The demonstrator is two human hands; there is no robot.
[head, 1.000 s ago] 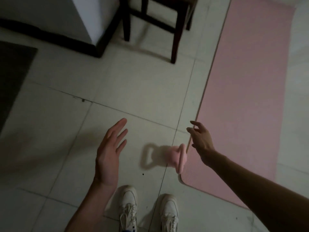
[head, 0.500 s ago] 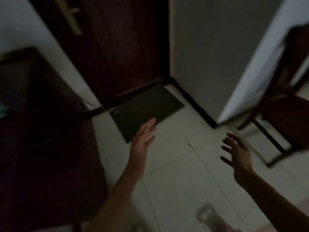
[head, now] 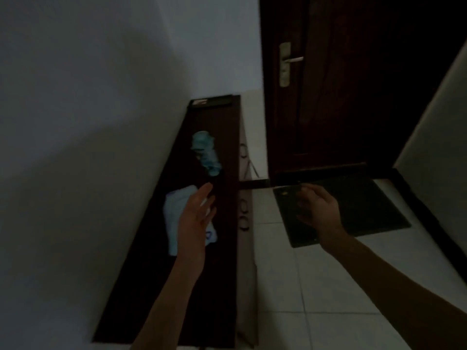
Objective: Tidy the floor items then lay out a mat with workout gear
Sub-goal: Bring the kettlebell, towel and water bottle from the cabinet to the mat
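A long dark wooden cabinet (head: 202,286) stands against the white wall on the left. On its top lie a pale folded cloth (head: 174,218) and, farther back, a crumpled teal item (head: 206,152). My left hand (head: 195,223) hovers flat over the cabinet top, partly covering the pale cloth, fingers apart and empty. My right hand (head: 317,210) is raised over the dark doormat (head: 374,205), fingers loosely curled, holding nothing. The pink mat and the pink kettlebell are out of view.
A dark wooden door (head: 353,84) with a metal handle (head: 286,63) is shut ahead. A white wall corner (head: 434,127) juts in at the right. Pale floor tiles (head: 316,299) lie between cabinet and doormat.
My view has swung up and left, from the pink mat and kettlebell on the floor to the cabinet and door. Both hands stayed empty and rose with the turn.
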